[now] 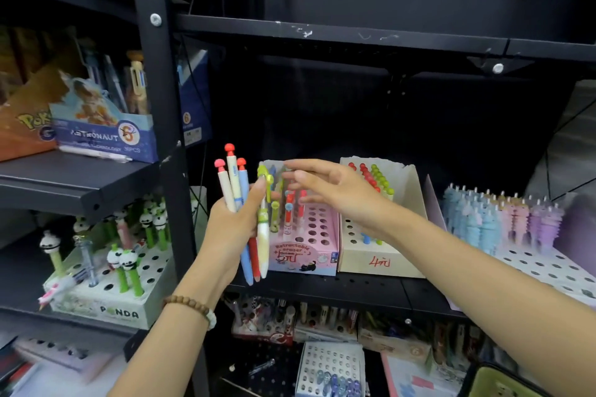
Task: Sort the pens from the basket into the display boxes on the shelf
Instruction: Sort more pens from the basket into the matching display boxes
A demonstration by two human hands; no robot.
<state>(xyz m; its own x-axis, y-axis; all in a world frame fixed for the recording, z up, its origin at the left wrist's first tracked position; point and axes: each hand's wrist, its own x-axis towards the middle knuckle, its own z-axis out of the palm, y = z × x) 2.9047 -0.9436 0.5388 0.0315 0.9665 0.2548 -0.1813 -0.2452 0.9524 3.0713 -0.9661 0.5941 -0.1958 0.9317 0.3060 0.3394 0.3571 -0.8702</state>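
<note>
Pens [238,203]: cream, blue, red barrels; red, pink caps.
Pink box [309,255]: grid of round holes.
Beige box [380,263]: red handwriting.
Shelf [322,30]: black.
Panda pens [129,267]: green stems, black-white heads.
Bracelet [187,303]: brown.

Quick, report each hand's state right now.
Left hand: grips a bundle of pens.
Right hand: open, fingers extended, holding nothing, near the pink display box.

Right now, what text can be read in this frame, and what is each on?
"PANDA": panda box front.
"ASTRONAUT", "6", "36PCS": blue box.
"Retractable eraser", handwritten "5" plus an unclear mark: pink box.
Red handwritten "4" plus an unclear mark: beige box.
"Pok", cut off: orange box.
Smaller print on the boxes is too blurred.
</note>
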